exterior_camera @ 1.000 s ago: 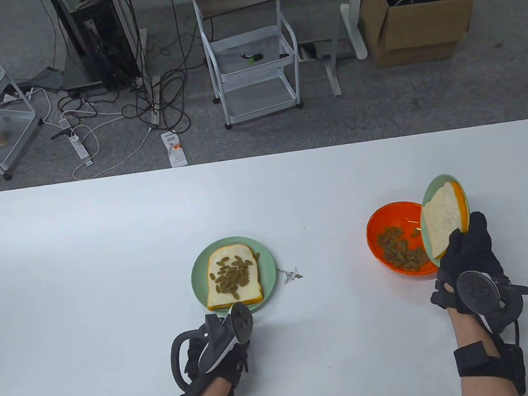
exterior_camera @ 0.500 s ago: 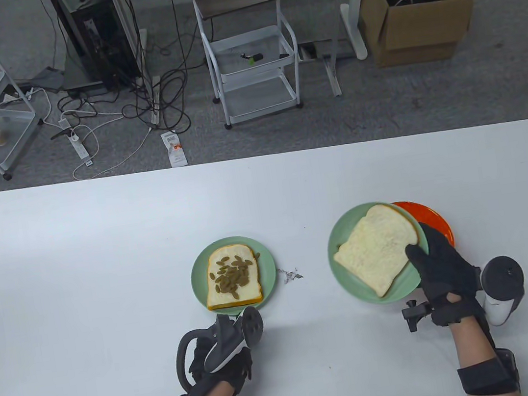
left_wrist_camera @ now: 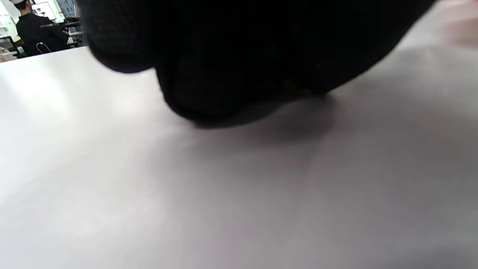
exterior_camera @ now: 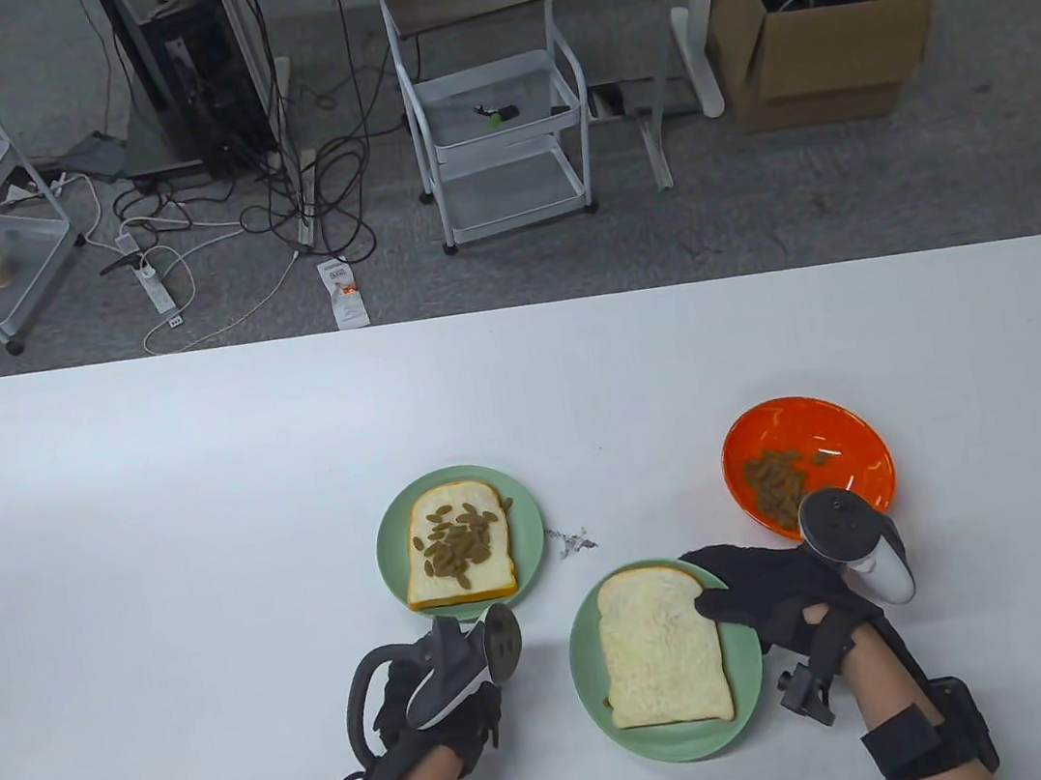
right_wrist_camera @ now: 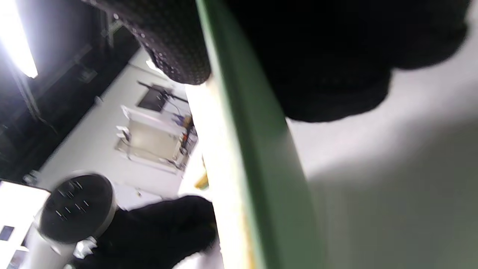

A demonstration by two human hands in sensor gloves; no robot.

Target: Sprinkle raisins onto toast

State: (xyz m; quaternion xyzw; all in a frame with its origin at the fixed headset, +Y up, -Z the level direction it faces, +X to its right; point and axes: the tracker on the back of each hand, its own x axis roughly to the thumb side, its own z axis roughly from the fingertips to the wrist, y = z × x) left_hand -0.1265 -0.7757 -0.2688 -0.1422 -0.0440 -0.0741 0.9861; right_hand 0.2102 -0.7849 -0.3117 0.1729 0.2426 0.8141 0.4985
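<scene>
White counter (exterior_camera: 201,477): carries two plates, one bowl, two bread slices.

Item 1. Round pale-green plate (exterior_camera: 529,545), left of centre. Holds one square slice of white toast (exterior_camera: 498,564) with a heap of greenish-brown raisins (exterior_camera: 453,542) on top; one stray raisin lies on the slice's upper right corner.

Item 2. Second round pale-green plate (exterior_camera: 586,664), near the front edge, right of item 1 and apart from it. Holds one plain slice of white bread (exterior_camera: 663,657), no raisins on it. The right hand (exterior_camera: 775,591) grips this plate at its upper right rim, thumb on top touching the bread's corner; the right wrist view shows the green rim (right_wrist_camera: 257,149) pinched between the gloved fingers (right_wrist_camera: 175,48).

Item 3. One orange round plastic bowl (exterior_camera: 858,457), behind the right hand, holding a cluster of loose raisins (exterior_camera: 773,479).

Item 4. Left hand (exterior_camera: 437,715): rests on the counter just in front of item 1, fingers curled under, holding nothing visible.

Item 5. One small dark scuff (exterior_camera: 573,543) between the two plates.
</scene>
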